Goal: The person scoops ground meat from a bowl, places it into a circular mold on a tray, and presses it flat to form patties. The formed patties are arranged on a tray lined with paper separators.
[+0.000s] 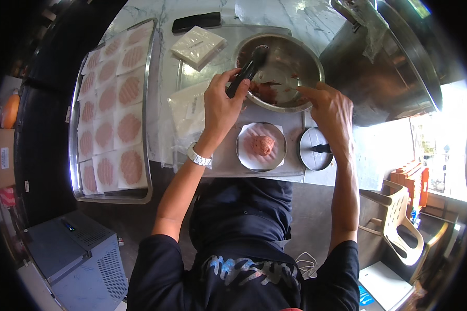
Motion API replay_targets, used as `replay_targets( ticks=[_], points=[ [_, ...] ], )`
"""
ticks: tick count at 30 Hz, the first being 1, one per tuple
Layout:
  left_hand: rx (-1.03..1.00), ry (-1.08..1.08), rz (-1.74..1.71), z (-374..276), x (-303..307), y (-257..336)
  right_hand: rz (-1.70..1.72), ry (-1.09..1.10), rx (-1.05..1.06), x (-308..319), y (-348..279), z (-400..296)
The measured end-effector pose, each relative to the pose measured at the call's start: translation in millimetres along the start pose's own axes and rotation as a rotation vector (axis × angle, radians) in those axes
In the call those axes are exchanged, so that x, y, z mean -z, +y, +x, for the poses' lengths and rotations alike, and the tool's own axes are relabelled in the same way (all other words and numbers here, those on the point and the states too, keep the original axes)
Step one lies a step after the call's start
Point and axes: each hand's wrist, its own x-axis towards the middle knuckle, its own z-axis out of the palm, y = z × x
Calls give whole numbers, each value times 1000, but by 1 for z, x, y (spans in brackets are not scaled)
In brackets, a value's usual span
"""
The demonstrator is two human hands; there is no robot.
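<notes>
My left hand [225,102] grips the black handle of a scoop [252,66], whose head is above a stainless steel mixing bowl [318,64]. Some ground meat [265,92] clings to the near inside of the bowl. My right hand [330,105] reaches over the bowl's right rim, fingers bent inward; whether it pinches something thin is unclear. Nearer my body, a ball of ground meat [264,145] sits on white paper [253,161] in a round patty press base [283,154]. Right of it lies the round press lid [311,159] with a black knob.
A metal tray [150,171] on the left holds rows of ridged meat patties [130,91] on paper squares. Wrapped paper stacks [198,46] and a black phone-like object [196,22] lie behind my left hand. A large metal pot [373,81] stands at right.
</notes>
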Motion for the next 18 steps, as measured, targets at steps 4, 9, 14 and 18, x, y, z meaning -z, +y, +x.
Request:
replay_targets(
  ticks=[4,9,14,18],
  points=[
    [-289,54,364,5,9,7,-108,37,-38,20,-7,-9],
    [-261,-166,591,17,22,45,-183,-13,19,6,-7,-24],
    [-466,-336,895,41,26,49,-231,-2,64,-8,-15,-29],
    [-499,-481,1075,58,3,47,-270,2,78,-18,-33,-29]
  ],
)
